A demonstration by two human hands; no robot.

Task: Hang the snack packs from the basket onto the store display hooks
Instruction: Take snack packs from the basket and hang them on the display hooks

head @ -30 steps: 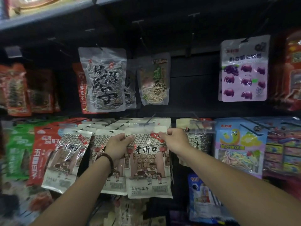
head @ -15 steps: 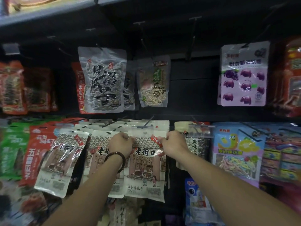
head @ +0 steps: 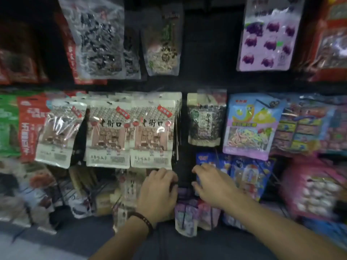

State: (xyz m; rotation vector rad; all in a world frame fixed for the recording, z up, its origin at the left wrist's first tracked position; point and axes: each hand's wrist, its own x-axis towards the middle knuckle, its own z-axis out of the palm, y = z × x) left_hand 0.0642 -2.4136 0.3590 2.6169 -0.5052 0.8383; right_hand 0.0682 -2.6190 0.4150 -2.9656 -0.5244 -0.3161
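Observation:
Several white snack packs with a brown shop picture hang side by side on the middle row of hooks; the right-most one hangs free, beside another. My left hand is below that pack, fingers curled, with a dark bead bracelet at the wrist. My right hand is to its right, fingers spread, in front of blue packs. Neither hand holds anything. The basket is out of view. The frame is blurred.
Clear seed packs and a purple pack hang on the upper row. A dark seed pack and a blue and purple candy pack hang right of the white ones. Small purple packs hang below my hands.
Both hands let go of the white pack, which now hangs on its hook, and dropped below it. The camera tilted down, so the display sits higher in view.

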